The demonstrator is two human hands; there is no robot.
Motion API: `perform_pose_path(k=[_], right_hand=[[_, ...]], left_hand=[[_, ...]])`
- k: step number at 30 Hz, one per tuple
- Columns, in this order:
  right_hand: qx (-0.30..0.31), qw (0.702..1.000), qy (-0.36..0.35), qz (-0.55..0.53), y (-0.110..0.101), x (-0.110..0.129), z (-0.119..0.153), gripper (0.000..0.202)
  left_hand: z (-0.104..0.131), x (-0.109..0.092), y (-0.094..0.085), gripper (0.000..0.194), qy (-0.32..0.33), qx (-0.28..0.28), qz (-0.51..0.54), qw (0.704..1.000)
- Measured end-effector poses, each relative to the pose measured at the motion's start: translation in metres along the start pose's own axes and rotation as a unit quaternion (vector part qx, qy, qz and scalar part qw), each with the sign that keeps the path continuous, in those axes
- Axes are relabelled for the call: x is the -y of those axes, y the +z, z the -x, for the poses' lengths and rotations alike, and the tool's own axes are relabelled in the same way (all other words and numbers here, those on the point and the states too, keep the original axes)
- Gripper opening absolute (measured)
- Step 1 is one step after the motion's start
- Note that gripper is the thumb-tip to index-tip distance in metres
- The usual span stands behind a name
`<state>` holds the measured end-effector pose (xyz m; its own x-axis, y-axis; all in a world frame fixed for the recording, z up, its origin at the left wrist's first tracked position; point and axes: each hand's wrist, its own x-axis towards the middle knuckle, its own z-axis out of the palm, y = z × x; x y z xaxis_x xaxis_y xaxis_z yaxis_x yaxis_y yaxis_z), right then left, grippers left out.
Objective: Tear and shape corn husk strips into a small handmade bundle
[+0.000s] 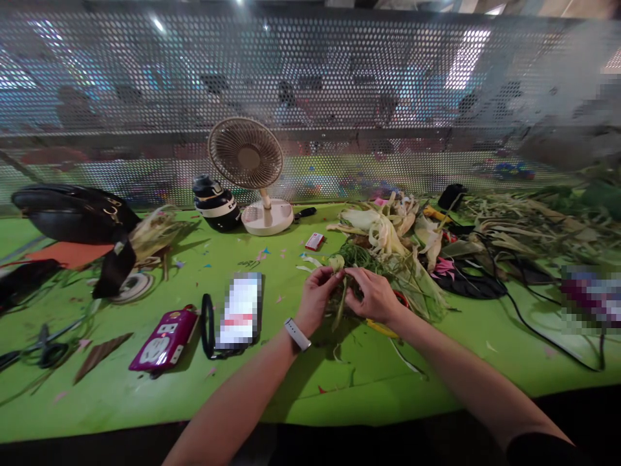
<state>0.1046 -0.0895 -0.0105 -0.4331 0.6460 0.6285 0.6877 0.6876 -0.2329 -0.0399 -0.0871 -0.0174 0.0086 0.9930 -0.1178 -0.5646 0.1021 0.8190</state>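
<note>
Near the middle of the green table point(291, 388), my left hand point(316, 299) pinches a small pale green piece of husk point(336, 262) between thumb and fingers. My right hand point(372, 294) meets it from the right, its fingers closed on the same husk piece. A narrow strip of the husk hangs down between both hands. Behind them lie thin green strands point(369, 257) and a heap of pale husks point(383, 226). Something with yellow handles point(382, 328) lies partly hidden under my right hand.
To the left are a lit phone point(240, 310), a purple power strip point(165, 340), scissors point(46, 346) and a tape roll point(133, 287). A fan point(266, 219), black bottle point(217, 204) and black bag point(72, 213) stand behind. Cables point(528, 320) and dry leaves point(533, 223) lie right.
</note>
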Motion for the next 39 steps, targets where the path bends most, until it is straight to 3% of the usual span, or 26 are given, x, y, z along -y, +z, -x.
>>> perform_pose_path(k=[3, 9, 12, 14, 17, 19, 23, 26, 33, 37, 39], right_hand=[[0.007, 0.999, -0.034, 0.016, 0.000, -0.006, -0.001, 0.035], [0.019, 0.997, -0.070, -0.023, -0.001, -0.011, -0.001, 0.017], [0.006, 0.990, 0.023, -0.138, 0.002, -0.008, 0.001, 0.015], [-0.014, 0.955, 0.140, -0.261, 0.006, -0.004, 0.001, 0.013], [-0.026, 0.861, 0.283, -0.423, 0.008, 0.003, -0.002, 0.019], [-0.030, 0.817, 0.328, -0.472, 0.008, 0.007, -0.005, 0.026], [-0.026, 0.775, 0.380, -0.504, 0.006, 0.007, -0.009, 0.035], [-0.020, 0.768, 0.392, -0.505, 0.007, 0.005, -0.008, 0.034], [-0.019, 0.784, 0.398, -0.476, 0.004, 0.006, -0.010, 0.028], [0.035, 0.772, 0.424, -0.472, 0.002, 0.002, -0.013, 0.026], [0.059, 0.780, 0.426, -0.455, 0.003, -0.003, -0.013, 0.026]], left_hand=[[-0.001, -0.003, 0.001, 0.035, -0.025, -0.009, 0.033, 0.999], [-0.004, -0.003, -0.001, 0.035, -0.044, 0.002, 0.034, 0.998], [-0.003, -0.001, -0.001, 0.034, -0.040, 0.015, 0.033, 0.999], [-0.002, 0.000, -0.001, 0.033, -0.038, 0.027, 0.037, 0.998], [-0.001, 0.001, 0.001, 0.033, -0.023, 0.023, 0.045, 0.998], [0.001, 0.001, 0.001, 0.034, -0.023, 0.021, 0.039, 0.999], [0.002, 0.003, 0.001, 0.033, -0.035, 0.036, 0.023, 0.998], [0.002, 0.005, -0.001, 0.032, -0.039, 0.038, 0.017, 0.998], [0.001, 0.003, -0.001, 0.035, -0.028, 0.035, -0.008, 0.999], [0.002, 0.001, 0.001, 0.037, -0.033, 0.035, -0.027, 0.998], [0.003, 0.000, 0.002, 0.038, -0.037, 0.034, -0.037, 0.998]])
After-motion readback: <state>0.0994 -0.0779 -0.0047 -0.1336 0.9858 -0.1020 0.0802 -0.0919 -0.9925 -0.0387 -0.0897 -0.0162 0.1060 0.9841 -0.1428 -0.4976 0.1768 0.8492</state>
